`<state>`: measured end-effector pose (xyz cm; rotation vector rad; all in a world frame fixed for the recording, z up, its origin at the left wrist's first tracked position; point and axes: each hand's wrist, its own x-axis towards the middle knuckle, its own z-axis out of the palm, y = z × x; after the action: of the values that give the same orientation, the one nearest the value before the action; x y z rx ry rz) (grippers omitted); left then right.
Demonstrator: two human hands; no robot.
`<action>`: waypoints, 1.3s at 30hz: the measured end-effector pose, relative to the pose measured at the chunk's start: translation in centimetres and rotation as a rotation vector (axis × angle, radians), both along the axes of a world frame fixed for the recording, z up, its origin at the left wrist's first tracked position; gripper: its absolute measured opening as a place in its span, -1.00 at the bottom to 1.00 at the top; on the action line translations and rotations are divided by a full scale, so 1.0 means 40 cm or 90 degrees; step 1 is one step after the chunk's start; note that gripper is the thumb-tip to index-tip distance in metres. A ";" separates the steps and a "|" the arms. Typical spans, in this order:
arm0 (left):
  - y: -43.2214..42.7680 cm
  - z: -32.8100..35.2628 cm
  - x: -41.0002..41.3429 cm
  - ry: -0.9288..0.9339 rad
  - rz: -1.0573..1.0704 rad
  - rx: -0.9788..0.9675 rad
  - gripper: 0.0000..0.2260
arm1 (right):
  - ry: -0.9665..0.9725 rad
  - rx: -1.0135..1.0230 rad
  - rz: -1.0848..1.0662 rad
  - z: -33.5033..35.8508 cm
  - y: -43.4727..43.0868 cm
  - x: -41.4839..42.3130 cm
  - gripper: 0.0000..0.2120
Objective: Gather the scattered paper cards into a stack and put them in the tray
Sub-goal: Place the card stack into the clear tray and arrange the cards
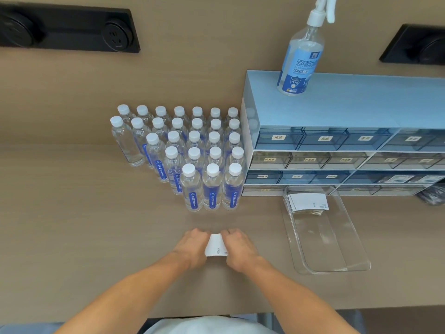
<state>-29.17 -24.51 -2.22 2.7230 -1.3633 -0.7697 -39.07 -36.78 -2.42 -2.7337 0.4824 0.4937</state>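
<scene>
A small stack of white paper cards (215,245) stands on the wooden table between my two hands. My left hand (192,247) grips its left side and my right hand (238,248) grips its right side, fingers curled over the top edge. To the right lies a clear plastic tray (349,242), long and shallow. Another stack of white cards (307,201) rests in the tray's far end.
Several water bottles (190,150) with white caps stand in rows behind my hands. A blue drawer cabinet (337,145) sits behind the tray, with a spray bottle (301,56) on top. The table's front edge runs close to my body.
</scene>
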 end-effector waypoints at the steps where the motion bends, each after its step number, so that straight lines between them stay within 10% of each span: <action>1: 0.001 0.003 -0.001 -0.003 0.000 -0.009 -0.74 | 0.000 -0.005 -0.001 0.007 -0.002 -0.001 -0.59; 13: 0.017 -0.009 -0.022 0.013 0.012 -0.020 -0.59 | -0.051 0.012 -0.036 -0.017 0.018 -0.056 -0.49; 17: 0.049 0.008 -0.015 0.225 0.167 -0.087 -0.02 | -0.038 0.142 -0.096 -0.004 -0.004 -0.077 -0.01; 19: 0.070 0.030 0.002 0.336 0.376 -0.175 -0.12 | -0.055 0.267 -0.231 0.016 -0.029 -0.084 0.07; 22: 0.102 0.049 0.038 0.559 0.741 -0.213 -0.26 | -0.124 0.500 -0.627 0.048 -0.043 -0.081 -0.11; 25: 0.093 0.061 0.021 0.801 0.830 -0.206 -0.19 | -0.072 0.618 -0.810 0.061 0.003 -0.048 -0.41; 31: 0.050 0.065 -0.035 0.714 0.813 -0.232 -0.47 | -0.044 0.510 -0.753 0.061 0.070 -0.008 -0.63; 35: 0.078 0.054 -0.005 0.771 0.718 -0.179 -0.32 | -0.024 0.566 -0.652 0.064 0.027 -0.025 -0.35; 39: 0.087 0.054 -0.008 0.387 0.426 -0.142 -0.19 | 0.022 0.264 -0.271 0.062 -0.030 -0.046 0.05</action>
<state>-29.50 -21.05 -0.07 2.2373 -0.3569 -1.1311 -40.92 -37.96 0.04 -2.1525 0.8396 0.4648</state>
